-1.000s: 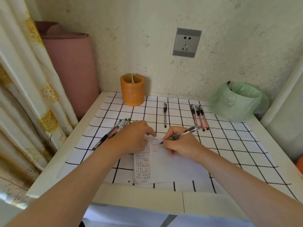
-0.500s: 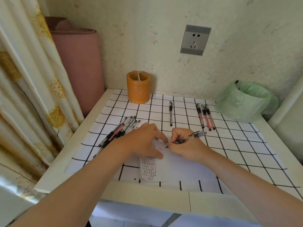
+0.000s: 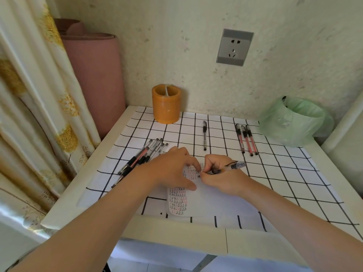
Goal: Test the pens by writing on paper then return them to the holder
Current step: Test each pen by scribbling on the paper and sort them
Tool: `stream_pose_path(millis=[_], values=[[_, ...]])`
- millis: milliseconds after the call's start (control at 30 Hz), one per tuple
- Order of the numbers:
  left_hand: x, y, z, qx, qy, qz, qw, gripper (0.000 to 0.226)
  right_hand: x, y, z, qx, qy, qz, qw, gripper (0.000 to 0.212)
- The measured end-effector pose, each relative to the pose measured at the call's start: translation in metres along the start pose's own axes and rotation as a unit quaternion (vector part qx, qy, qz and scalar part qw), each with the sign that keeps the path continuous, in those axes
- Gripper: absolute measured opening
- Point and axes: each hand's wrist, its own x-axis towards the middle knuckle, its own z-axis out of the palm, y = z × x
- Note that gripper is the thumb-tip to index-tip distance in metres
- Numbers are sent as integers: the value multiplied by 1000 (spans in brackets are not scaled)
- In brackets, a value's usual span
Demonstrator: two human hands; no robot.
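The right hand (image 3: 222, 177) pinches a clear-barrelled black pen (image 3: 234, 166) in a tight grip, its tip touching the white sheet of paper (image 3: 212, 203) that lies on the white surface (image 3: 176, 235). The left hand (image 3: 169, 169) presses the sheet's top, its grip wide and holding nothing. The orange cylindrical holder (image 3: 166, 104) stands at the back by the wall, well apart from both hands.

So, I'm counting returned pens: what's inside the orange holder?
In the orange holder, only a thin pale strip shows at the opening; divider or pen, I cannot tell. Nothing stands above the rim. Its front wall hides the lower inside.
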Motion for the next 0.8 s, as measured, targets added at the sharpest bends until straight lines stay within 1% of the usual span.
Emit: stream_pose_path(millis=[167, 300, 367, 467, 600, 733, 800], values=[[0, 1, 0, 5, -4, -8, 1000, 54, 0, 2, 1, -6, 6, -12, 1000, 16], [2, -1, 0, 3, -6, -7, 1000, 54, -1, 4, 1, 3, 17, -13, 1000, 17], [3, -2, 1, 1, -5, -5, 1000, 53, -1, 5, 1, -9, 17, -13, 1000, 18], [4, -4, 2, -2, 2, -3, 1000, 53, 0, 5, 1, -29, 9, -10, 1000, 14], [4, -5, 3, -4, 7, -3, 1000, 52, 1, 5, 1, -10, -1, -5, 1000, 13], [5, -4, 3, 1, 1, -7, 1000, 52, 2, 6, 1, 46, 31, -1, 998, 16], [5, -3, 2, 3, -3, -9, 1000, 53, 2, 6, 1, 44, 32, -1, 999, 17]])
